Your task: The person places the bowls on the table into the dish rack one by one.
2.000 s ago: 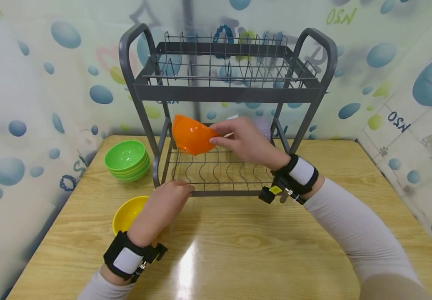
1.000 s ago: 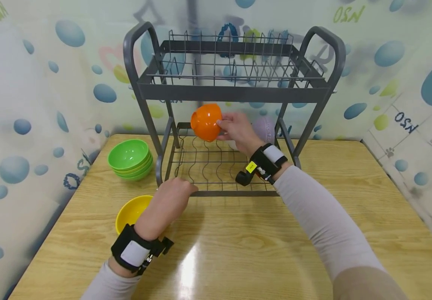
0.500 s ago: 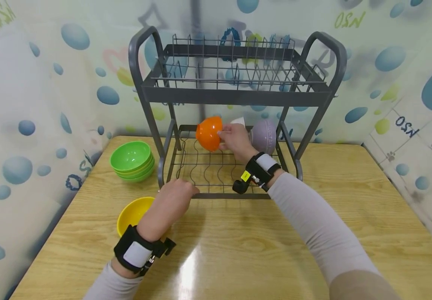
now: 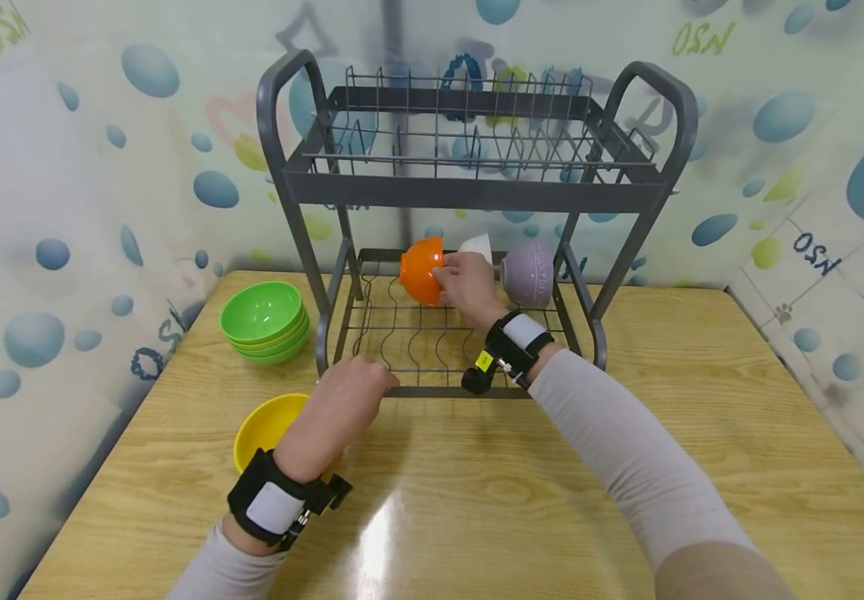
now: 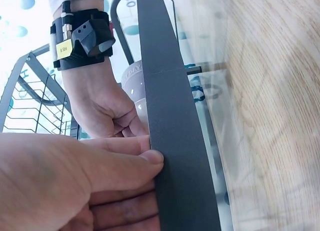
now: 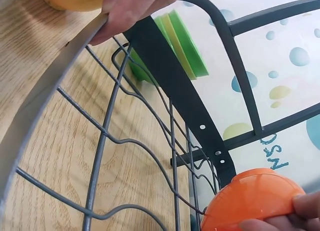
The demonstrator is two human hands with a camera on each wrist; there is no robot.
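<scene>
My right hand (image 4: 471, 290) pinches the rim of an orange bowl (image 4: 420, 272) between thumb and fingers. The bowl lies tipped on its side at the back of the dish rack's lower shelf (image 4: 432, 333); its base faces left, close over the wavy wires in the right wrist view. At the shelf's front left, my left hand (image 4: 337, 408) holds the rack's front bar (image 5: 175, 101), thumb on its face. To the right of the orange bowl stand a white bowl (image 4: 480, 245), partly hidden by my right hand, and a lilac bowl (image 4: 529, 273) on its side.
Stacked green bowls (image 4: 262, 317) stand on the table left of the rack. A yellow bowl (image 4: 262, 429) sits nearer, partly covered by my left forearm. The rack's upper wire tier (image 4: 469, 190) overhangs the lower shelf, and a patterned wall covering (image 4: 177, 208) rises behind.
My right hand has carried the orange bowl back and down onto the lower shelf, turning it onto its side. My left hand has stayed on the front bar.
</scene>
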